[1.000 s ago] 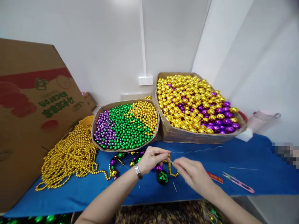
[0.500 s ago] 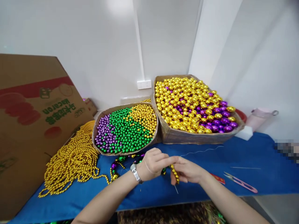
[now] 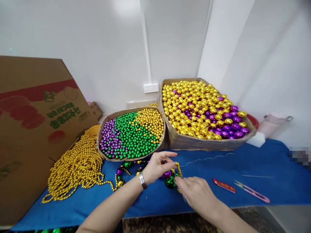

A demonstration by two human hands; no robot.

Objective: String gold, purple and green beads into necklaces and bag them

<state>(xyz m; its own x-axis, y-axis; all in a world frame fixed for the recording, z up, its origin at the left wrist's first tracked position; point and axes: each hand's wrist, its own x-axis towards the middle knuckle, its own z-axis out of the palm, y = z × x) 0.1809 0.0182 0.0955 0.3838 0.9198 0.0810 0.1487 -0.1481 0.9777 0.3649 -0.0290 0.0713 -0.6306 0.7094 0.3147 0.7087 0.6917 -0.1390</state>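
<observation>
My left hand, with a silver watch on its wrist, pinches at the upper end of a short strand of gold beads, its index finger stretched out above. My right hand is closed just below and to the right, its thumb and fingers on a thin needle whose end sticks out beneath. Part of the strand is hidden behind the right fingers. Behind my hands a garland with a large green bead and a purple bead lies on the blue cloth.
Left of centre stands a box of small beads; right of it, a larger box of gold and purple beads. Piled gold bead chains lie by a carton. At right are a red packet, pink thread snips and another needle.
My hands have moved apart from being overlapped. The right hand has shifted down and turned knuckles up; the green and purple beads and the red packet now show more fully.
</observation>
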